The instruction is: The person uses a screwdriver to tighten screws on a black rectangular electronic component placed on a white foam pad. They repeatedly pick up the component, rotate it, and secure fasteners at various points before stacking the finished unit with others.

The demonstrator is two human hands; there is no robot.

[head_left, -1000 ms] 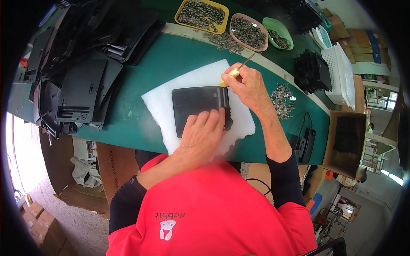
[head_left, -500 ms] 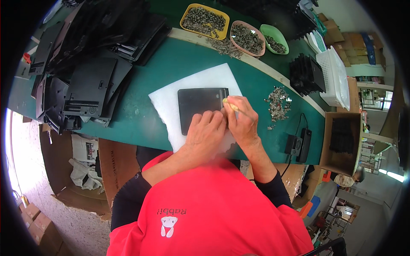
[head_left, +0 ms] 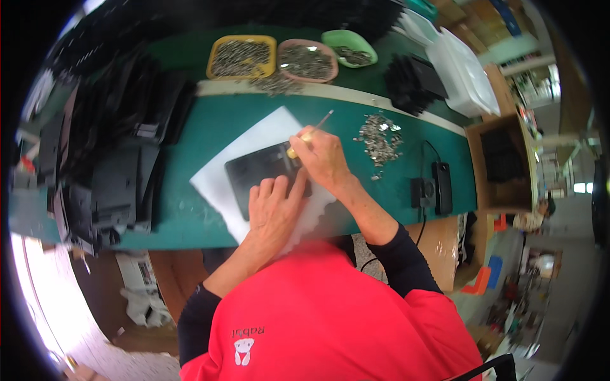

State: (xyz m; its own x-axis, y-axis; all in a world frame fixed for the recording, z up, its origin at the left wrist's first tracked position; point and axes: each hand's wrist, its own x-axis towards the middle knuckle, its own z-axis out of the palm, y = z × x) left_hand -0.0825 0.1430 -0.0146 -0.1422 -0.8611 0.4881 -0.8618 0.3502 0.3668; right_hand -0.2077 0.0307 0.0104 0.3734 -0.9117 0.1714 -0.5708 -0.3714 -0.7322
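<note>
Green worktop (head_left: 171, 222): black plastic panel (head_left: 254, 173) on white foam sheet (head_left: 215, 190)
Left hand (head_left: 273, 206), fingers apart, rests on the panel; right hand (head_left: 325, 162) grips a yellow-handled tool (head_left: 293, 153) by its right edge. Loose metal parts (head_left: 379, 141) lie beyond; red shirt (head_left: 356, 311) bears a printed word and white cartoon animal (head_left: 243, 352).

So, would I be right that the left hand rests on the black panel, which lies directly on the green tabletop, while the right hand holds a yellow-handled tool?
Not quite: the head view shows the black panel on a white sheet. The left hand does rest on the panel, and the right hand holds a yellow-handled tool.
</note>
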